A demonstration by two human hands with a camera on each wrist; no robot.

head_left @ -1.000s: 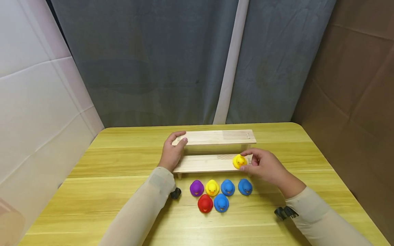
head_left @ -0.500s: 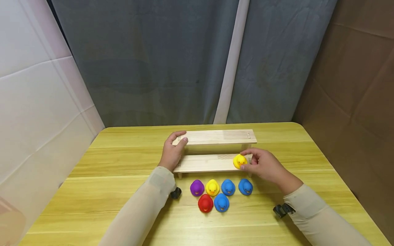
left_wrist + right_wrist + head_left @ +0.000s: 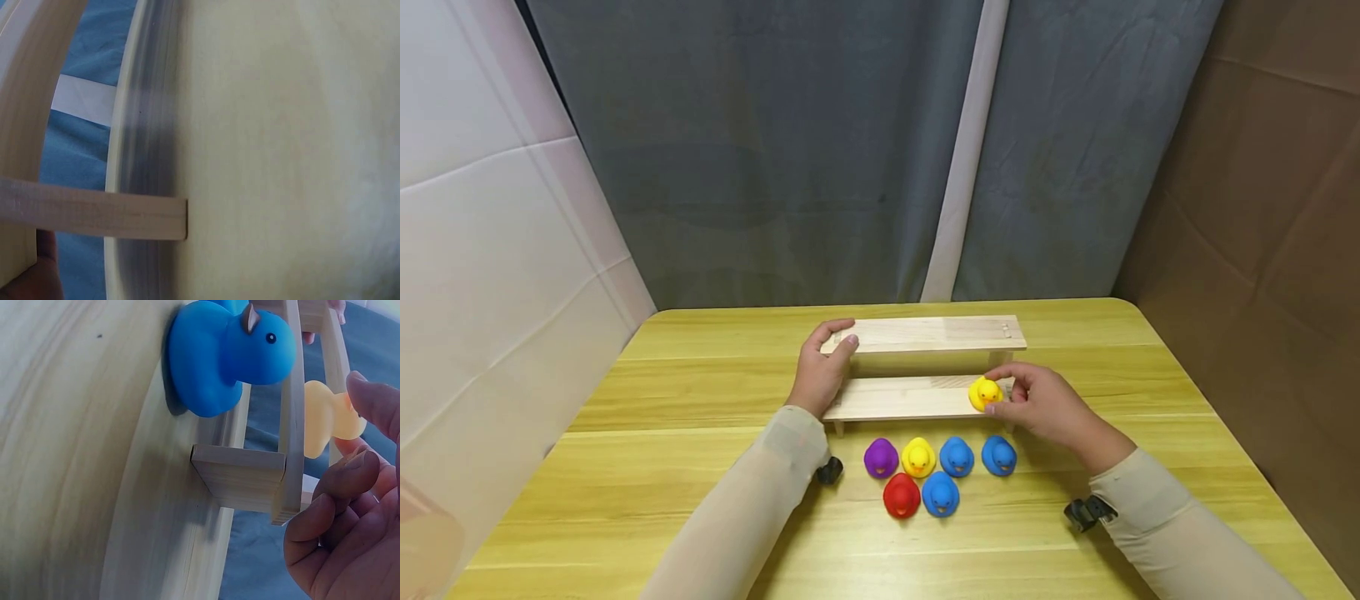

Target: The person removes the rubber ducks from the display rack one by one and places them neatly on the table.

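A two-step wooden stand has a raised back board and a lower front board. My left hand grips the back board's left end, thumb on top; in the left wrist view only a bit of that hand shows beside the wood. At the front board's right end sits a yellow rubber duck, pinched between the thumb and index finger of my right hand. From the right wrist, the duck appears upright on the board, with the other fingers curled beside it.
In front of the stand, on the wooden table, are a purple duck, another yellow duck, a red duck and blue ducks. Behind the table hangs a grey curtain.
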